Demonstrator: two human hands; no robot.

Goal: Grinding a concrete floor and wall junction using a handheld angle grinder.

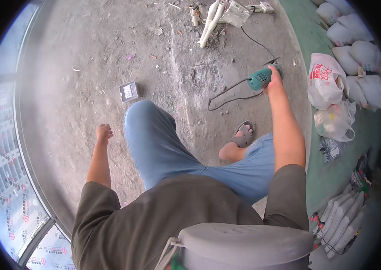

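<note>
My right hand (274,80) is wrapped round a green corded angle grinder (259,80), held out ahead and to the right over the rough floor. A thin dark disc (273,60) shows nearly edge-on at the tool's far end. From the near end, its black cord (226,91) loops across the floor. Off to the left, my left hand (104,132) hangs beside my knee in a closed fist; whether anything small is inside is hidden. A small open box (129,92) with a white label lies on the floor ahead of that hand.
White pipes (213,24) and a clear plastic piece (237,13) lie at the far side. Plastic bags (326,81) and stuffed white sacks (352,31) line the right, on a green strip (303,27). Long wrapped bundles (345,220) lie near right. A film-covered glazed wall (6,180) borders the left.
</note>
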